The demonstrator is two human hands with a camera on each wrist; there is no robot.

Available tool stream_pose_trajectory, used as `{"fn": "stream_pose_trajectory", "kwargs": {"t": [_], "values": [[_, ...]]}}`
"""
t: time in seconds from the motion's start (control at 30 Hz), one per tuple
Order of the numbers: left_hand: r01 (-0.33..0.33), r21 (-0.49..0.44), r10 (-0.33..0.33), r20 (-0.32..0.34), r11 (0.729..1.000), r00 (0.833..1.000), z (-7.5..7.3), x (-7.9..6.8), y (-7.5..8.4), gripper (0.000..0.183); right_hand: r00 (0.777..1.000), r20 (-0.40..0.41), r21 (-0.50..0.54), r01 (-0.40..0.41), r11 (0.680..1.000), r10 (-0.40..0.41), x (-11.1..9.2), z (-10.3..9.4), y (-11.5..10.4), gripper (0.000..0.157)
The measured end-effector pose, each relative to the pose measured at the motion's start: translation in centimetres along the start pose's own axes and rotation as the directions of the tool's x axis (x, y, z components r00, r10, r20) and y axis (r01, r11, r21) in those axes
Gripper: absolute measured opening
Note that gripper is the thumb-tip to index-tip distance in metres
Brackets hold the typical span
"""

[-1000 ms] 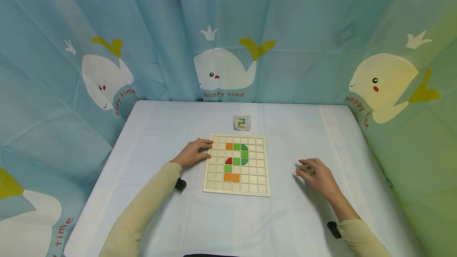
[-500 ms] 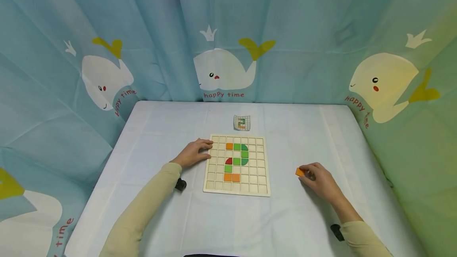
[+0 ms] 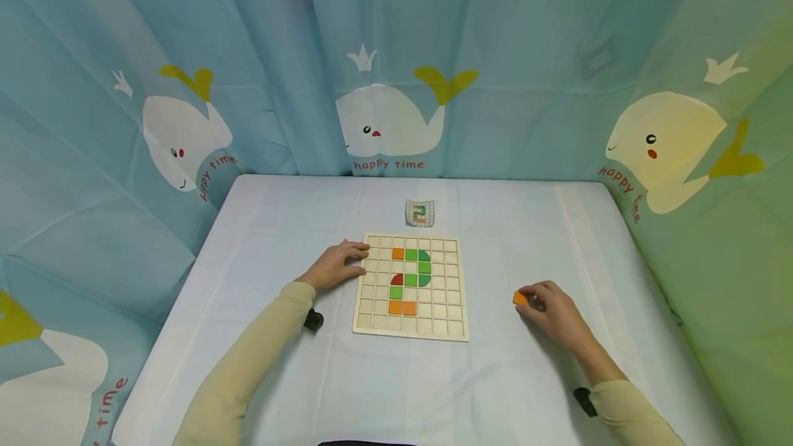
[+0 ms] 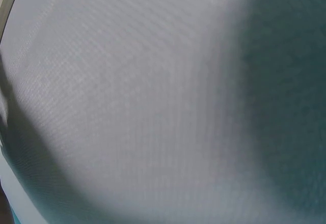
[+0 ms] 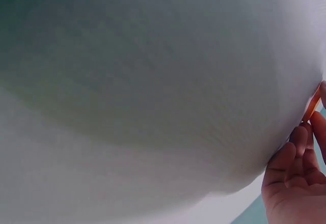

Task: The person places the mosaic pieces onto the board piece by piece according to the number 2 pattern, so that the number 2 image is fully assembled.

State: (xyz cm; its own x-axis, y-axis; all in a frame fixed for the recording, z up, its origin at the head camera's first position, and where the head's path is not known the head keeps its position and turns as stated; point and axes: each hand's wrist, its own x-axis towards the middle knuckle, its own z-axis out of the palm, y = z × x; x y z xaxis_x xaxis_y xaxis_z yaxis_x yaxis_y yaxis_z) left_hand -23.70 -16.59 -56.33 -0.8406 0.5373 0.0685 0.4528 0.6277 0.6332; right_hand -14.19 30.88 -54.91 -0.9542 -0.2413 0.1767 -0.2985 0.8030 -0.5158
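Note:
A pale wooden grid board (image 3: 379, 328) lies mid-table in the head view. Set in its cells are orange, green and red tiles, some square and some with one rounded corner, forming a shape like a 2. The left hand (image 3: 334, 265) rests at the board's left edge, fingertips touching the rim. To the right of the board, the right hand (image 3: 555, 313) pinches an orange square tile (image 3: 520, 298) between thumb and fingers, at the tabletop. The right wrist view catches part of that hand (image 5: 298, 183) with the orange tile's edge (image 5: 311, 107) at its fingertips.
A small curled picture card (image 3: 420, 213) with a matching grid pattern lies behind the board. The white-covered table (image 3: 495, 377) is bordered by blue and green whale-print curtains (image 3: 526, 88). The left wrist view shows mostly blurred cloth (image 4: 142, 81).
The right hand's fingers have turned and lowered slightly, and the orange tile, mostly hidden a second ago, now shows at the fingertips. The left hand and the board stay still.

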Motion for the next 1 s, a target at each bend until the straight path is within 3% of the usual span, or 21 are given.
{"fn": "stream_pose_trajectory", "kwargs": {"t": [0.13,0.23,0.4,0.63,1.0], "values": [[0.009,0.002,-0.009,0.004,1.000,1.000,-0.1,-0.1,0.2,0.045,1.000,0.003,0.021,0.000,1.000,0.000,0.4,0.0,0.0,0.026],[0.025,-0.009,-0.025,0.007,1.000,1.000,-0.2,0.0,0.3,0.045,0.999,0.011,0.075,-0.044,0.996,0.043,1.2,-0.3,-0.3,0.027],[0.050,-0.008,-0.050,0.017,0.999,0.999,-0.1,0.0,0.1,0.046,0.995,-0.033,0.142,-0.085,0.986,0.090,3.0,-0.8,-1.2,0.029],[0.053,-0.014,-0.053,0.015,0.999,0.999,-0.1,0.0,0.0,0.045,0.997,-0.074,0.175,0.007,0.985,0.007,5.2,-0.2,-2.9,0.028],[0.036,-0.011,-0.036,0.006,0.999,0.999,0.0,0.1,-0.1,0.044,0.989,0.051,0.196,0.125,0.973,-0.138,6.0,2.8,-6.4,0.024]]}}
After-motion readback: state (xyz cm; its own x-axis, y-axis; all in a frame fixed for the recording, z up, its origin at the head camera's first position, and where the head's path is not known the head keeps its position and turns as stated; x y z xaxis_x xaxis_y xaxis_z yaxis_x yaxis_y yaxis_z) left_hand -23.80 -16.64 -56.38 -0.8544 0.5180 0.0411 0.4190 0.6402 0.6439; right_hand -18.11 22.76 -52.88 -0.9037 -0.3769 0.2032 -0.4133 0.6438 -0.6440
